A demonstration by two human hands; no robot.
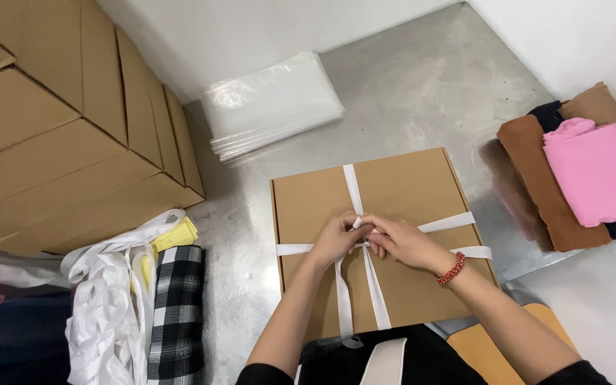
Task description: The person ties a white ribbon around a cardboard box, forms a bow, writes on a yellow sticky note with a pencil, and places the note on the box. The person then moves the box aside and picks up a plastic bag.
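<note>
Both my hands are on the ribbon, right at the middle of the flat cardboard box [393, 192] that lies near the front edge of the grey worktop [422, 93]. My left hand [338, 239] has its fingers pinched shut around the white ribbon [353, 187] where the strands cross, and one short end pokes up between my fingertips. My right hand [402, 242] meets it from the other side, fingers closed on the same crossing, knuckles touching the left hand's. A red bead bracelet [451, 269] sits on my right wrist.

One band of ribbon runs from the crossing up to the box's far edge. Two bands go off to the right edge, and one goes to the left edge. Two more strands hang down over the near edge toward me.

Toward the far edge of the worktop lies a stack of clear plastic bags [269, 103]. At the right edge sits a pile of folded cloth: a pink piece [597, 171] on top, brown pieces [540, 182] beside and under it, something dark in between. Along the left edge stand stacked cardboard cartons [58, 128]. In front of them, at the near left corner, lies a loose heap of white ribbon [108, 299], touching a black and white checked cloth [178, 306] and a bit of yellow cloth [177, 234].
</note>
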